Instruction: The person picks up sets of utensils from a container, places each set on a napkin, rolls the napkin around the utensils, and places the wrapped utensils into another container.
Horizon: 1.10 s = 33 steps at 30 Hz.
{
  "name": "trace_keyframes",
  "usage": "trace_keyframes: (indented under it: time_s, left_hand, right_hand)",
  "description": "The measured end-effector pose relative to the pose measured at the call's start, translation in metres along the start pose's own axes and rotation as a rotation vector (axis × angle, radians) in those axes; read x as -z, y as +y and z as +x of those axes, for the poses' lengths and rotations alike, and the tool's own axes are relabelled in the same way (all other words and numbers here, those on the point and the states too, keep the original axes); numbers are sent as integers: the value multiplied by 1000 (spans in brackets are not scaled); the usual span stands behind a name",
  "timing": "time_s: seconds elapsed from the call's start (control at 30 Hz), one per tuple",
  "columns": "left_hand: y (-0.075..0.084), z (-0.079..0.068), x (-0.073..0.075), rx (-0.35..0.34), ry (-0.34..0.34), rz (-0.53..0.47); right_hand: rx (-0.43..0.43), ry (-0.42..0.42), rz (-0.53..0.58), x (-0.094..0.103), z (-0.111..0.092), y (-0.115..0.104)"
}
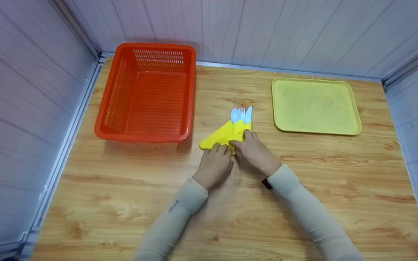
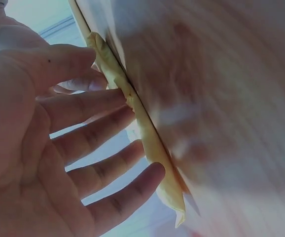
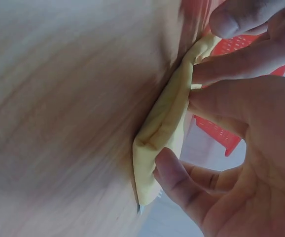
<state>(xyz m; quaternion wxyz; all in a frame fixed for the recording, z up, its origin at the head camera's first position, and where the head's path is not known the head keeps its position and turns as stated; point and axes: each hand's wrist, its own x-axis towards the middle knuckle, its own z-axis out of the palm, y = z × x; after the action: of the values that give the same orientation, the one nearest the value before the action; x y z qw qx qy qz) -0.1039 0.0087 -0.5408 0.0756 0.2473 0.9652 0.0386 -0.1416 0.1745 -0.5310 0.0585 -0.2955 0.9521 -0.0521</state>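
A yellow napkin (image 1: pixel 218 136) lies folded on the table, with a point out to the left. White plastic cutlery sticks out of its far end: a spoon (image 1: pixel 235 115), a fork (image 1: pixel 242 114) and a knife (image 1: pixel 249 114); their handles are hidden in the cloth. My left hand (image 1: pixel 214 165) rests its extended, spread fingertips on the napkin's near edge. Over the napkin's right part, my right hand (image 1: pixel 258 154) presses with thumb and fingers spread apart. In the right wrist view the napkin (image 3: pixel 164 116) forms a thick folded layer under those fingertips.
An orange-red plastic basket (image 1: pixel 144 138) with slotted walls stands at the back left, nothing in it. At the back right lies a yellow tray (image 1: pixel 316 105). Pale panel walls (image 1: pixel 252 32) border the wooden table (image 1: pixel 122 203) at the back and sides.
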Motion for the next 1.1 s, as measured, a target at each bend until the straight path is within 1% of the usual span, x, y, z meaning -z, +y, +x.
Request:
trace_keyframes:
  time_s: [0.13,0.33,0.4,0.53,0.7,0.8,0.9,0.97,1.07,1.1]
  left_hand:
    - [-7,1,2,54,4,-33]
    - [-22,1,6,206,-38,-99]
    - [-26,1,7,240,-39,-132]
    - [-33,3,8,291,-15,-239]
    - [-40,9,7,371,11,-416]
    - [-43,11,6,397,49,-486]
    - [-46,11,5,403,98,-562]
    - [-46,11,5,400,130,-643]
    - [-46,10,4,373,177,-787]
    - [-45,10,4,364,183,-837]
  right_hand:
    - [-10,1,46,1,1,0]
    - [-15,-16,56,-1,2,1]
    - [-10,-17,53,-1,2,1]
    - [12,7,47,-1,1,2]
    - [31,51,57,-4,0,2]
    - [37,72,64,-5,1,3]
    - [21,65,81,-6,2,3]
    - [8,53,87,-6,2,4]
    - [7,43,88,-6,2,5]
    - [8,43,87,-7,2,5]
